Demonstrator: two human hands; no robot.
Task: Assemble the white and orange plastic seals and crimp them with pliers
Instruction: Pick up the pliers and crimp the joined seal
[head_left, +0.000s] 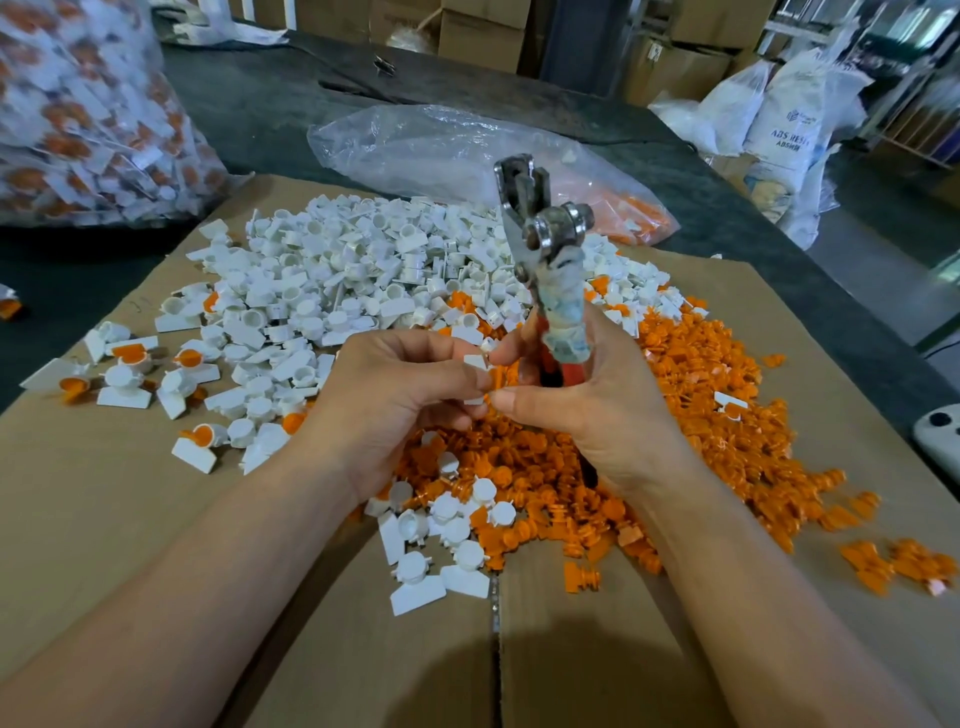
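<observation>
White sack (787, 122) marked "ABS"; left hand (395, 397) pinches seal (475, 362), right hand (589, 413) grips pliers (545, 244).

One wide-angle camera, worn on the person's head, looks forward and steeply down over a cardboard sheet (130, 519) laid on a dark table (249, 119). It sits close to the work. Both forearms enter at 7 and 5 o'clock, and the left hand (395, 400), pinching a seal (475, 362), meets the right hand (587, 415) at frame centre. The pliers (540, 244) gripped by the right hand rise toward 12 o'clock, large in the frame. The white pile (337, 270) lies at 11 o'clock and the orange pile (701, 415) at 3 o'clock. Cartons (483, 36) at 12 o'clock and sacks (789, 119) at 2 o'clock look small and far.
</observation>
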